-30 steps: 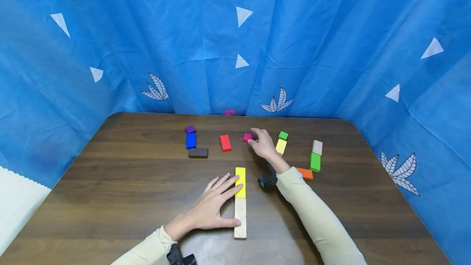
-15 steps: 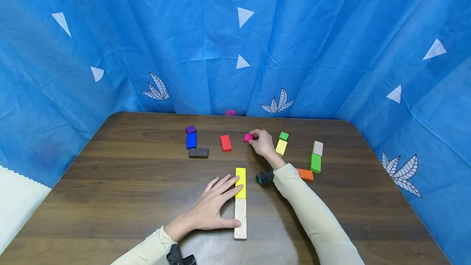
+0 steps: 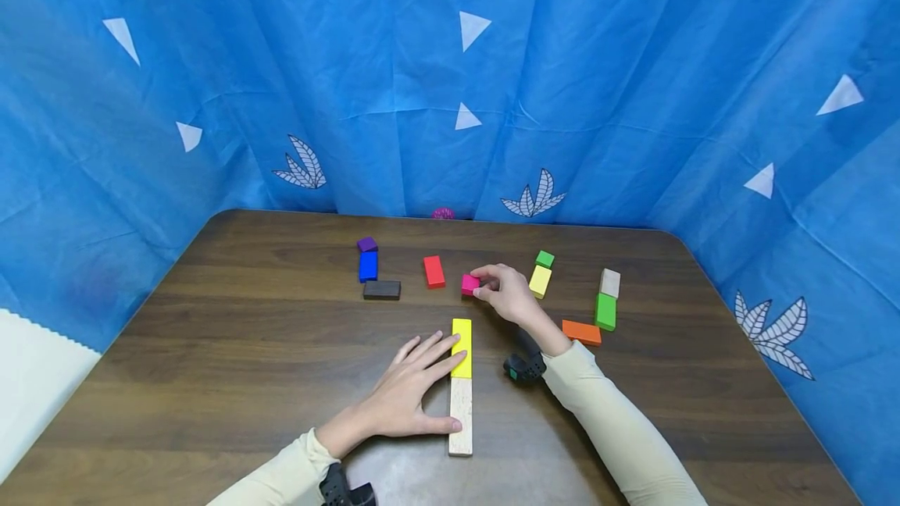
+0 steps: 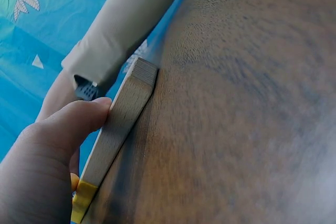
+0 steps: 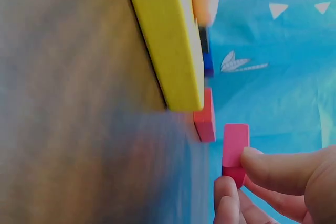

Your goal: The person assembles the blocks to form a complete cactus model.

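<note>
My left hand [image 3: 404, 400] lies with spread, straight fingers over two blocks set end to end. Its fingertips touch the yellow block [image 3: 462, 365], and its thumb rests on the plain wooden block [image 3: 460, 412]. In the left wrist view the thumb presses the top edge of the wooden block [image 4: 118, 121]. Farther back, my right hand [image 3: 512, 295] pinches a small pink block [image 3: 469, 285] between thumb and fingers. The right wrist view shows the thumb on one side of the pink block [image 5: 235, 145] and fingertips below it.
Left of the right hand lie red [image 3: 433, 272], blue [image 3: 368, 265], purple [image 3: 366, 244] and black [image 3: 382, 290] blocks. To its right are pale yellow [image 3: 540, 282], small green [image 3: 544, 258], orange [image 3: 581, 333], green [image 3: 605, 311] and whitish [image 3: 609, 283] blocks. A blue curtain [image 3: 351, 61] hangs behind the table.
The right hand has closed its fingers on the pink block and brought it slightly nearer, toward the yellow block. The left hand has stayed in place.
</note>
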A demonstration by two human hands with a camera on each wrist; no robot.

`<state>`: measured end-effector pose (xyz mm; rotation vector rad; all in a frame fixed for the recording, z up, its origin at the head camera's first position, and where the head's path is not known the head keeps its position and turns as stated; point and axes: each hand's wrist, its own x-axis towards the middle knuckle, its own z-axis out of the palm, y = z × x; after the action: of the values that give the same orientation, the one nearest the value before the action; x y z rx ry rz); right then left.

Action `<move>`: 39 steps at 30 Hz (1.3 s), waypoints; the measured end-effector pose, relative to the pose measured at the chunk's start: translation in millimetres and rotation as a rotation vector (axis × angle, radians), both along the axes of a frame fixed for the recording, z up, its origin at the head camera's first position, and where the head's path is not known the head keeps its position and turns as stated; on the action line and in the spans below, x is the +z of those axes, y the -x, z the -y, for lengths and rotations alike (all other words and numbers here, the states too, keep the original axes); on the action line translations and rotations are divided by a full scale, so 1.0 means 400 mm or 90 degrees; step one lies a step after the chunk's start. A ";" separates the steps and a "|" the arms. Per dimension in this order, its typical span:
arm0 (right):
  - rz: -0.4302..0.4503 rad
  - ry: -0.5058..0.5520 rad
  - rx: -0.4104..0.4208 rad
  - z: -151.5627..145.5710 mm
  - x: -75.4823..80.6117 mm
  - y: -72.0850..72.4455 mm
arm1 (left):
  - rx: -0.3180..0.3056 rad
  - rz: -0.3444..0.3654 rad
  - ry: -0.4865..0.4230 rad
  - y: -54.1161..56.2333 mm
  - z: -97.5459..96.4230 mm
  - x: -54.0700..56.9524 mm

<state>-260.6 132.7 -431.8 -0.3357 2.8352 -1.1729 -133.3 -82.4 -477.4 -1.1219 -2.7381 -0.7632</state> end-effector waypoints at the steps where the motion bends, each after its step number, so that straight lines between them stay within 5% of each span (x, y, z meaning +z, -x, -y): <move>1: 0.003 0.000 0.008 -0.002 0.001 -0.009 | 0.000 0.002 0.000 0.000 0.000 0.001; 11: 0.011 0.023 0.060 -0.009 -0.015 -0.058 | -0.002 0.014 -0.004 -0.001 0.000 0.006; 39: 0.013 0.017 0.103 0.000 -0.026 -0.066 | -0.002 0.008 -0.002 -0.002 0.000 0.007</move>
<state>-234.1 132.8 -442.4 -0.5408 2.7169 -1.1757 -132.5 -82.4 -474.8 -1.1251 -2.7458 -0.7776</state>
